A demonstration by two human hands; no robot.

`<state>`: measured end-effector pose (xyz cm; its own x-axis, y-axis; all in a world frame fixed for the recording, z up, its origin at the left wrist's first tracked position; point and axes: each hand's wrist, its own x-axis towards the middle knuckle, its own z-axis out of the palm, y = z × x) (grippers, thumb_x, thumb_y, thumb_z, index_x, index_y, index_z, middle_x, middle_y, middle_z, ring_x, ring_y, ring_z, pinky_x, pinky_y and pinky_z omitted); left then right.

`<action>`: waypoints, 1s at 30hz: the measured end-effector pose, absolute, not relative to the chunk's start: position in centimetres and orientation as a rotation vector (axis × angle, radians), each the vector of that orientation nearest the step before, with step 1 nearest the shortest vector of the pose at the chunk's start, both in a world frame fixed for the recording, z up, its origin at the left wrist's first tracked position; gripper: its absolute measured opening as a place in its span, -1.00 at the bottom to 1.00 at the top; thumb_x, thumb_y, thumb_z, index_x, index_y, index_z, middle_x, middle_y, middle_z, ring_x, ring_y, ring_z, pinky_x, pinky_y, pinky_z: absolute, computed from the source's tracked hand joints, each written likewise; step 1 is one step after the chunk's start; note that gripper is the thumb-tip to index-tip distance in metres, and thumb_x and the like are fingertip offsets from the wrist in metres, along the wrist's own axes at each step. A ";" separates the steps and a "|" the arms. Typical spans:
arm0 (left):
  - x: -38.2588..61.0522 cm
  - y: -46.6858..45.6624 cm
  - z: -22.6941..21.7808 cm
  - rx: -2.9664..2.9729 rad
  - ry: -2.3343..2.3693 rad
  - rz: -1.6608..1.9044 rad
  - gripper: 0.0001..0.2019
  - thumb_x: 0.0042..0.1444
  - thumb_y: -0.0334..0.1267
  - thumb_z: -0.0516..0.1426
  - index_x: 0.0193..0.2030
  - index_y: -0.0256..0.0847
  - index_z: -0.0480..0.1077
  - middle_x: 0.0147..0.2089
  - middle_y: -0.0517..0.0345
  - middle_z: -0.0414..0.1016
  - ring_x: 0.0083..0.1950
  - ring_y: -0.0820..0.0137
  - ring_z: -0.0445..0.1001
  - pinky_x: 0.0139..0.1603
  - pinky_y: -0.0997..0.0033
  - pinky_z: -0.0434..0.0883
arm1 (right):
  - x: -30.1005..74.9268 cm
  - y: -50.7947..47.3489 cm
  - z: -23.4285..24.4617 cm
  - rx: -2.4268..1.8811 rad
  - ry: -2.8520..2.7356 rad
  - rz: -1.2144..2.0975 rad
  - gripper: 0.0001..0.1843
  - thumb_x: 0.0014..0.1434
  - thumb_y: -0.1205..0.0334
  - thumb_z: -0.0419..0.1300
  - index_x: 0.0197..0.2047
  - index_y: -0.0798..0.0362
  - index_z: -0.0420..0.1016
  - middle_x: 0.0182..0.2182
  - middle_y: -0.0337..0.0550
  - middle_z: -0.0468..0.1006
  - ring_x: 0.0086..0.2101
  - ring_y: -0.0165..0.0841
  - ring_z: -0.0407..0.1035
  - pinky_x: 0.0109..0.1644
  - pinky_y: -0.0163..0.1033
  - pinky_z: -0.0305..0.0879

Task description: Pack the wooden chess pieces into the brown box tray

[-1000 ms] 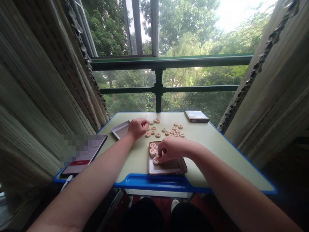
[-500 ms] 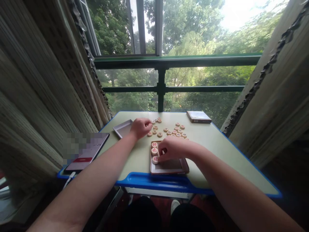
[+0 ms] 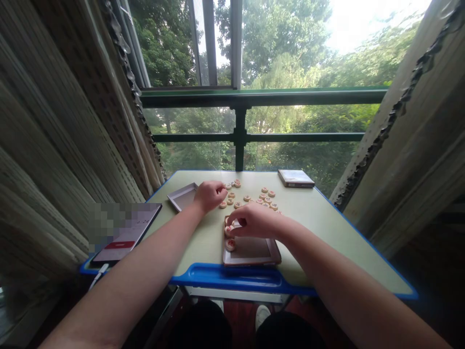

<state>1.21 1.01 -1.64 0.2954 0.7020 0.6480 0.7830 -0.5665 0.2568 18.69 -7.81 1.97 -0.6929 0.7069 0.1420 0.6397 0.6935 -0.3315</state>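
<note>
Over the left side of a shallow box tray, my right hand bends its thumb and fingers round the middle xiangqi piece of a column. The front xiangqi piece lies apart from the thumb, its red character facing up. A piece at the back of the column is partly covered by my fingers. Farther back on the left, my left hand is closed beside a loose piece; what its fingers hold, if anything, is hidden.
Loose xiangqi pieces are scattered behind the tray. An empty box lid lies left, with a tablet and its white cable nearer me. A flat case sits at the back right. A blue edge borders the table.
My right hand has moved back along the column, from the front piece toward the middle one. My left hand stays in nearly the same place. The view has shifted slightly.
</note>
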 end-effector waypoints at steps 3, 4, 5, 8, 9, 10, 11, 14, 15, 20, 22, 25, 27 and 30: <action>1.2 1.0 -1.6 -2.442 -1.412 -1.132 -0.81 -0.06 -0.30 0.03 -0.58 -0.21 0.41 -0.57 0.18 0.43 -0.49 0.44 0.34 -0.41 0.47 0.24 | 18.5 -7.8 1.8 -1.073 -2.664 0.412 -0.83 -0.01 0.23 0.22 -0.29 0.00 0.57 -0.58 -0.30 0.40 -0.60 -0.55 0.09 -0.51 -0.40 -0.07; 1.1 1.0 -1.7 -2.437 -1.418 -1.140 -0.82 -0.07 -0.30 0.03 -0.58 -0.21 0.42 -0.57 0.18 0.43 -0.48 0.44 0.34 -0.41 0.47 0.24 | 18.5 -7.8 1.8 -1.077 -2.670 0.424 -0.83 -0.01 0.23 0.21 -0.30 0.00 0.57 -0.58 -0.30 0.40 -0.60 -0.56 0.09 -0.51 -0.40 -0.07; 1.1 1.0 -1.7 -2.431 -1.424 -1.150 -0.82 -0.07 -0.30 0.03 -0.58 -0.21 0.42 -0.57 0.18 0.43 -0.48 0.44 0.34 -0.40 0.47 0.24 | 18.5 -7.8 1.8 -1.083 -2.674 0.434 -0.83 0.00 0.22 0.21 -0.31 0.01 0.57 -0.57 -0.29 0.40 -0.60 -0.56 0.09 -0.51 -0.41 -0.06; 1.1 1.1 -1.7 -2.424 -1.429 -1.167 -0.82 -0.07 -0.31 0.03 -0.58 -0.22 0.42 -0.57 0.18 0.42 -0.49 0.44 0.33 -0.40 0.47 0.24 | 18.5 -7.7 1.8 -1.099 -2.677 0.431 -0.84 0.00 0.19 0.21 -0.33 0.02 0.56 -0.57 -0.29 0.40 -0.60 -0.56 0.08 -0.52 -0.41 -0.06; 1.1 1.1 -1.7 -2.425 -1.425 -1.166 -0.82 -0.07 -0.31 0.03 -0.58 -0.22 0.42 -0.58 0.18 0.42 -0.49 0.45 0.33 -0.40 0.47 0.24 | 18.5 -7.7 1.8 -1.101 -2.676 0.424 -0.84 0.00 0.18 0.21 -0.34 0.02 0.55 -0.57 -0.30 0.40 -0.60 -0.56 0.08 -0.52 -0.41 -0.06; 1.1 1.1 -1.7 -2.427 -1.420 -1.162 -0.82 -0.07 -0.31 0.03 -0.58 -0.22 0.41 -0.57 0.18 0.42 -0.49 0.45 0.33 -0.40 0.47 0.24 | 18.5 -7.8 1.8 -1.101 -2.675 0.417 -0.84 0.00 0.18 0.20 -0.35 0.02 0.55 -0.58 -0.30 0.40 -0.60 -0.56 0.08 -0.52 -0.41 -0.06; 1.1 1.1 -1.7 -2.432 -1.413 -1.156 -0.82 -0.07 -0.31 0.03 -0.58 -0.22 0.41 -0.57 0.17 0.42 -0.48 0.45 0.33 -0.40 0.47 0.23 | 18.5 -7.8 1.8 -1.103 -2.674 0.413 -0.84 0.00 0.18 0.20 -0.35 0.02 0.55 -0.58 -0.30 0.40 -0.60 -0.56 0.08 -0.52 -0.41 -0.06; 1.2 1.1 -1.7 -2.447 -1.397 -1.133 -0.82 -0.06 -0.31 0.03 -0.57 -0.22 0.41 -0.56 0.17 0.43 -0.47 0.45 0.33 -0.39 0.47 0.23 | 18.4 -7.9 1.8 -1.110 -2.677 0.406 -0.84 -0.01 0.17 0.21 -0.35 0.02 0.55 -0.58 -0.30 0.40 -0.60 -0.56 0.08 -0.52 -0.41 -0.06; 1.2 1.1 -1.7 -2.451 -1.395 -1.128 -0.81 -0.06 -0.30 0.03 -0.57 -0.22 0.42 -0.55 0.17 0.43 -0.47 0.45 0.33 -0.39 0.47 0.23 | 18.4 -7.9 1.8 -1.109 -2.678 0.406 -0.84 -0.01 0.17 0.21 -0.35 0.03 0.55 -0.58 -0.30 0.40 -0.60 -0.56 0.08 -0.52 -0.41 -0.07; 1.2 1.1 -1.8 -2.457 -1.390 -1.129 -0.81 -0.06 -0.30 0.02 -0.57 -0.22 0.42 -0.55 0.17 0.43 -0.48 0.45 0.33 -0.38 0.47 0.23 | 18.6 -7.6 1.8 -1.107 -2.608 0.407 -0.82 -0.02 0.18 0.23 -0.33 0.05 0.56 -0.59 -0.29 0.39 -0.60 -0.55 0.11 -0.50 -0.42 -0.05; 1.2 1.1 -1.8 -2.448 -1.394 -1.137 -0.81 -0.06 -0.30 0.02 -0.57 -0.22 0.41 -0.55 0.17 0.43 -0.48 0.45 0.33 -0.38 0.47 0.23 | 18.9 -7.3 1.8 -1.108 -2.562 0.392 -0.81 -0.01 0.18 0.22 -0.32 0.06 0.55 -0.60 -0.28 0.39 -0.59 -0.54 0.13 -0.49 -0.41 -0.04; 1.2 1.0 -1.7 -2.442 -1.397 -1.141 -0.81 -0.06 -0.30 0.03 -0.58 -0.22 0.41 -0.56 0.17 0.43 -0.48 0.45 0.33 -0.39 0.47 0.23 | 19.5 -6.4 2.0 -1.204 -2.453 0.288 -0.80 0.06 0.16 0.15 -0.32 0.07 0.55 -0.58 -0.25 0.43 -0.58 -0.52 0.16 -0.47 -0.40 -0.02; 1.2 0.9 -1.7 -2.439 -1.401 -1.148 -0.82 -0.07 -0.31 0.03 -0.59 -0.22 0.41 -0.56 0.17 0.43 -0.49 0.45 0.33 -0.39 0.47 0.23 | 20.0 -5.7 2.0 -1.340 -2.351 0.155 -0.77 0.09 0.16 0.09 -0.33 0.06 0.54 -0.55 -0.21 0.46 -0.57 -0.50 0.19 -0.46 -0.38 0.00; 1.4 1.0 -1.8 -2.465 -1.424 -1.123 -0.81 -0.07 -0.30 0.02 -0.59 -0.22 0.41 -0.57 0.18 0.43 -0.50 0.46 0.32 -0.40 0.47 0.25 | 21.0 -4.4 1.9 -1.552 -2.224 0.004 -0.72 0.12 0.12 0.04 -0.30 0.04 0.54 -0.50 -0.16 0.51 -0.51 -0.43 0.27 -0.44 -0.36 0.02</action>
